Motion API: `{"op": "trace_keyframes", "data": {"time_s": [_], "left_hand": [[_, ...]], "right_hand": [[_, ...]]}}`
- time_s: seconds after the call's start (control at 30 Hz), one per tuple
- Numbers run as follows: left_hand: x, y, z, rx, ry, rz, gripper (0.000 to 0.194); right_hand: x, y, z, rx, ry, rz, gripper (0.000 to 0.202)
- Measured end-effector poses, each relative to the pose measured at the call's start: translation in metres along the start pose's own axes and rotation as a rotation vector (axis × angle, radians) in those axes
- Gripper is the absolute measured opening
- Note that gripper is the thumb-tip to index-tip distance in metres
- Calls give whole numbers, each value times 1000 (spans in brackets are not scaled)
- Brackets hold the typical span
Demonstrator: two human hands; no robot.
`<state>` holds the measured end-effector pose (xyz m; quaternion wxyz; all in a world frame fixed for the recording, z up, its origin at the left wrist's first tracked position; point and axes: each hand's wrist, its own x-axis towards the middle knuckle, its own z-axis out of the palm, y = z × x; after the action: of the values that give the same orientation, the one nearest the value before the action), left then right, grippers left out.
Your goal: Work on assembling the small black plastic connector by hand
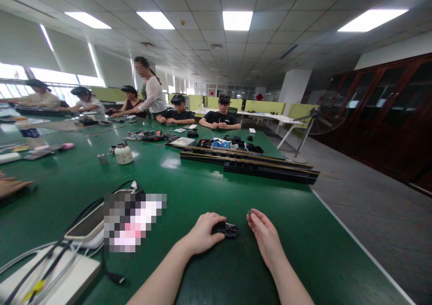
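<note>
My left hand (206, 233) rests on the green table with its thumb and fingers closed around one end of a small black device (230, 229). The device's exposed side shows fine grey and silver parts, but its exact kind is unclear. Just right of it, my right hand (265, 235) is raised a little, with thumb and fingertips pinched on a tiny dark piece (250, 212). That piece is too small to name. A short gap separates the two hands.
Left of my arm lie a phone-like device (87, 224), black cables and a white box (57, 278). Ahead are long black rails (270, 172) with thin brass-coloured rods, and a white jar (123, 154). Another person's hand (13, 185) is at the left edge. Several people sit across the table.
</note>
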<state>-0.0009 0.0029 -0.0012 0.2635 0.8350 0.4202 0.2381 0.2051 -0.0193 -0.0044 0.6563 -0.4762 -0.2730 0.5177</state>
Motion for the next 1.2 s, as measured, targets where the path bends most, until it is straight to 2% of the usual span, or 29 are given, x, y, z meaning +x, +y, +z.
{"op": "trace_keyframes", "data": {"time_s": [0.23,0.6,0.8,1.0,1.2], "left_hand": [[0,-1,0,-1,-2,1,43],[1,-3,1,3,-8,16,42],[0,-3,2,7,-3,19,42],[0,-5,3,8,1,22,43],[0,-4,2,-9,4,21,43]], "right_hand": [[0,1,0,-78,-11,-36,42],[-5,-1,3,-249,-94,-66,46],[-3,6,3,-278,-142,-103,45],[-7,6,5,-392,-239,-159,39],[-13,2,8,-622,-293,-248,28]]}}
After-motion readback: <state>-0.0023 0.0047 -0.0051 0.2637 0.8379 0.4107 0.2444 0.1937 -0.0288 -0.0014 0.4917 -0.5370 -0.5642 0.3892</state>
